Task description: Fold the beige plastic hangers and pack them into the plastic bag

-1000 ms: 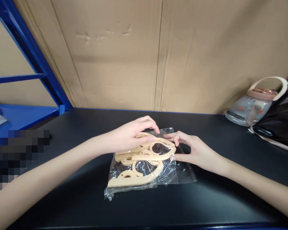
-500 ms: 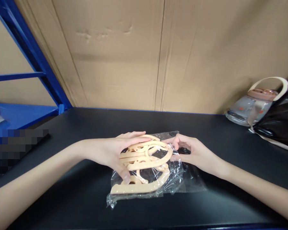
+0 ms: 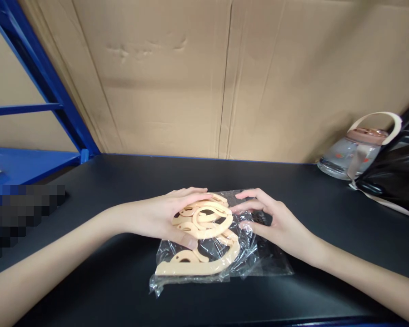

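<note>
A clear plastic bag lies on the black table, with several beige plastic hangers partly inside it. My left hand is closed round a bunch of the hangers at the bag's mouth, thumb underneath and fingers on top. One more beige hanger lies flat inside the bag below them. My right hand pinches the edge of the bag just right of the hangers, fingers curled.
A cardboard wall stands behind the table. A blue shelf frame rises at the left. At the far right stand a clear jar with a pink lid and beige strap and a black bag.
My left hand went from resting on top of the hangers to gripping a bunch of them and has drawn it slightly left. My right hand stayed on the bag's edge.
</note>
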